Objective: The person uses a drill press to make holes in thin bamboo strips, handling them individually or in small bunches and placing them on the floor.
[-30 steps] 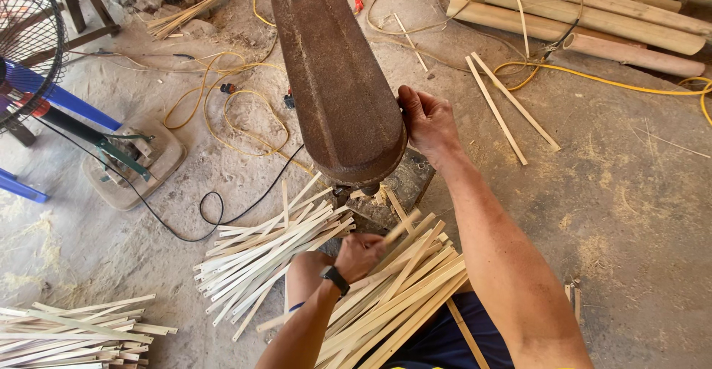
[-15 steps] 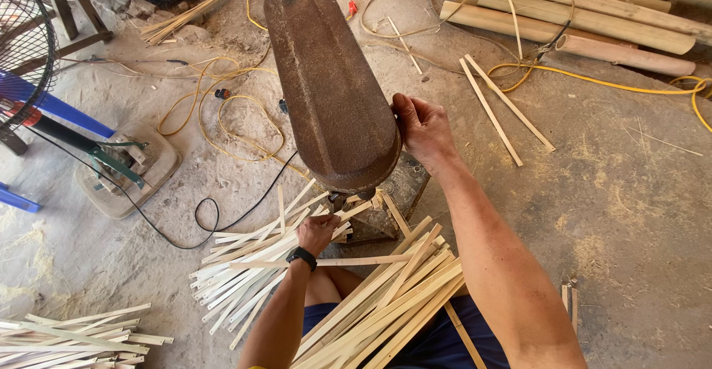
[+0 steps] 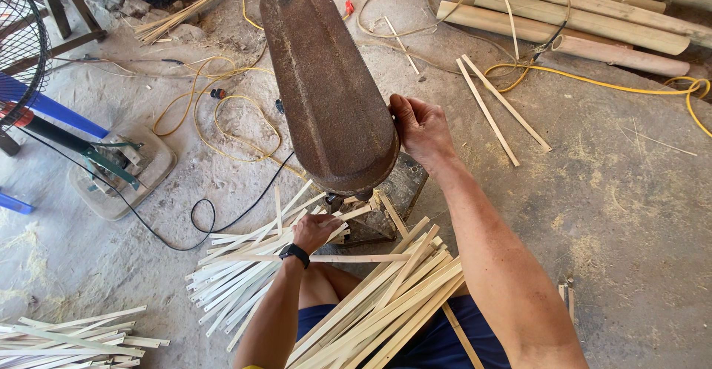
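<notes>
You sit on the dusty floor (image 3: 608, 213) before a rusty machine housing (image 3: 326, 87), with bamboo poles (image 3: 586, 13) lying well beyond it. Your right hand (image 3: 419, 128) rests flat against the housing's side, fingers spread, gripping nothing. A bundle of split bamboo strips (image 3: 386, 302) lies across your lap, and paler strips (image 3: 237, 280) fan out to the left. Your left hand (image 3: 317, 232) closes on one strip (image 3: 348, 213) just under the housing, so you seem to be feeding it; next, keep it straight and your fingers clear.
</notes>
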